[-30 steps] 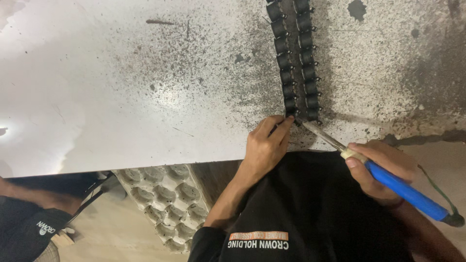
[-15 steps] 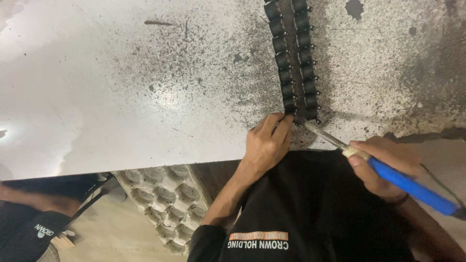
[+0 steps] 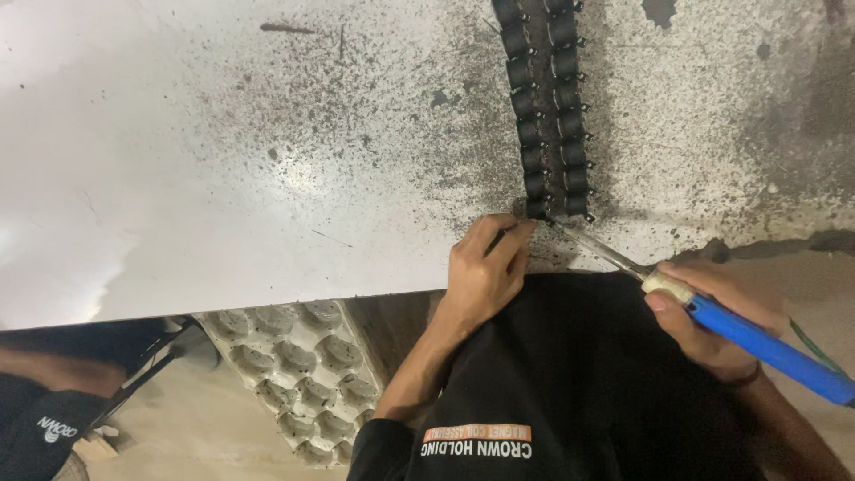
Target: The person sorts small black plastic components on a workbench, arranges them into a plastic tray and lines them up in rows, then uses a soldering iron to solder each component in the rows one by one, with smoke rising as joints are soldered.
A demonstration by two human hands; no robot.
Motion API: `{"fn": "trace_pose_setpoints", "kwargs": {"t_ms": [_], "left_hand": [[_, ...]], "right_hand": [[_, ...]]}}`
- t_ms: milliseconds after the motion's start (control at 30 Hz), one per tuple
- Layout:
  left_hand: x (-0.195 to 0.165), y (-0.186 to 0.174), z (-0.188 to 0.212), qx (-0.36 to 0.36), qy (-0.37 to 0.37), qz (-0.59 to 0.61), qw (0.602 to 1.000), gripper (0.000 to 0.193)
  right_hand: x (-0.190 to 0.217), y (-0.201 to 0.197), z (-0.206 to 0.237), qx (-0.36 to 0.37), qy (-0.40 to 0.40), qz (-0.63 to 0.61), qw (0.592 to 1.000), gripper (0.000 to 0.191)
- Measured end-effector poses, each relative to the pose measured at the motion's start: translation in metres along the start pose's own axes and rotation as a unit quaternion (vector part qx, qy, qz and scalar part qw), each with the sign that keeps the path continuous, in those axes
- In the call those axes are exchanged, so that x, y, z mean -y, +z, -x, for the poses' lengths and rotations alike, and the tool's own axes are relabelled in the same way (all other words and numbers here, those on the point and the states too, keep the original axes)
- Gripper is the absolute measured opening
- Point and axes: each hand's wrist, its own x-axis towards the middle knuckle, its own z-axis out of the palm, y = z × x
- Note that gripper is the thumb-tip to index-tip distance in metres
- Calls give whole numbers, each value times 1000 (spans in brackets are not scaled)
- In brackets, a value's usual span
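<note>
Two rows of small black cylindrical parts [image 3: 545, 116] lie on a speckled white table [image 3: 267, 178], running away from me. My left hand [image 3: 484, 267] rests at the table's near edge, its fingers closed together with the tips against the nearest part of the left row. What they pinch is too small to see. My right hand [image 3: 712, 312] grips a blue-handled soldering tool [image 3: 766, 343]. Its thin metal tip [image 3: 592, 245] reaches the near end of the rows.
Dark soot covers the table around the rows and to the right. Below the table edge on the left stands a moulded grey tray with many cups [image 3: 294, 374]. Another person's dark clothing [image 3: 44, 428] shows at the bottom left.
My left fingers have edged closer to the near end of the left row. The tool tip stays at the rows' end and my right hand has barely shifted.
</note>
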Motion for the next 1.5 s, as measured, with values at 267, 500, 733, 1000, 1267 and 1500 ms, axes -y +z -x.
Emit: {"fn": "trace_pose_setpoints", "kwargs": {"t_ms": [267,500,733,1000,1267,1500], "left_hand": [[2,5,-2,-7,18,1,1000,34],[-1,7,-7,-46,22,-31,998,27],[4,8,-9,-43,50,-56,996,25],[-1,1,-12,-43,53,-18,998,29],[-11,-11,-30,-59,16,-53,997,36],[1,7,-40,-69,21,-67,995,30]], "right_hand": [[-4,-1,-5,0,-13,38,999,32],[18,4,-18,2,12,-8,1000,31],[54,-3,-57,82,-44,46,995,26],[28,-11,-67,104,-116,41,987,25],[4,2,-52,-45,39,-162,985,26],[3,10,-44,-44,9,-34,998,27]]}}
